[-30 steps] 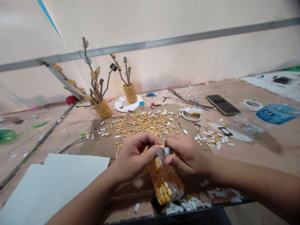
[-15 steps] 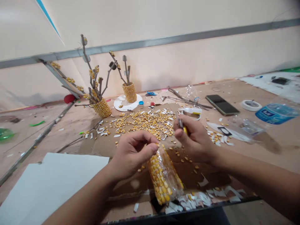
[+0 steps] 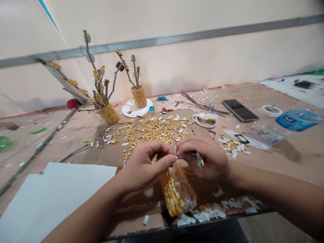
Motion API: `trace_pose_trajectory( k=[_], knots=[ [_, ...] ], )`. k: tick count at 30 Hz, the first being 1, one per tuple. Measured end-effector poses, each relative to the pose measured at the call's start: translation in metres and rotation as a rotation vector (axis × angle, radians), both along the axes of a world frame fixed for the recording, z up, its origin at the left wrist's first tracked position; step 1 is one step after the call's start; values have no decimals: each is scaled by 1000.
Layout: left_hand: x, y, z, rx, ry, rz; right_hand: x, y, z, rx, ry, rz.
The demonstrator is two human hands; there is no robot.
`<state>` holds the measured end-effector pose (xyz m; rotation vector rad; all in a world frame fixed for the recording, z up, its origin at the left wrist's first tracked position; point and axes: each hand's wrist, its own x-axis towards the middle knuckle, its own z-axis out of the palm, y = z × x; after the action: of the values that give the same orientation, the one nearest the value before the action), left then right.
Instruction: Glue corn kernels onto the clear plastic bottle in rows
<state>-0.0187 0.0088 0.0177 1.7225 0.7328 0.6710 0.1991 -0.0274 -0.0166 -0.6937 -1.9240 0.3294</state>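
Note:
A clear plastic bottle piece (image 3: 187, 192), partly covered in rows of corn kernels (image 3: 172, 199), stands tilted at the near table edge. Over its top end, my left hand (image 3: 154, 162) pinches a small yellowish bit that looks like a corn kernel (image 3: 176, 157). The fingertips of my right hand (image 3: 205, 155) meet it there. Tucked in the right hand's curled fingers is a yellow-and-metal cutter (image 3: 199, 160), its exact kind partly hidden. Loose corn kernels (image 3: 162, 128) and white paper scraps are scattered just beyond both hands.
Two kernel-covered pots (image 3: 108, 113) with twigs stand at the back left, one on a white disc (image 3: 126, 109). A phone (image 3: 240, 110), tape roll (image 3: 271, 110), labelled plastic bottle piece (image 3: 298, 118) and glue bottle (image 3: 206, 116) lie right. White sheet (image 3: 58, 192) is at left.
My right hand has moved left and down, bringing its fingertips against those of my left hand over the bottle piece. The cutter has turned to point downward in its grasp.

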Motion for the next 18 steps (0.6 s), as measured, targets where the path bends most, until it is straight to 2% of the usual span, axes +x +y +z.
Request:
trace_pose_trajectory(
  k=[3, 6, 8, 13, 18],
  knots=[
    [-1, 0, 0, 17, 13, 4, 1, 6, -2, -42, 8, -66],
    [0, 2, 0, 39, 15, 33, 4, 11, -3, -138, 16, -285],
    [0, 5, 0, 53, 23, 53, 6, 13, -3, -166, 17, -342],
    [0, 7, -2, 49, 36, 47, 8, 9, -2, 46, -31, -57],
    [2, 5, -3, 65, 83, 6, 9, 4, -7, 126, -98, 18]
  ],
)
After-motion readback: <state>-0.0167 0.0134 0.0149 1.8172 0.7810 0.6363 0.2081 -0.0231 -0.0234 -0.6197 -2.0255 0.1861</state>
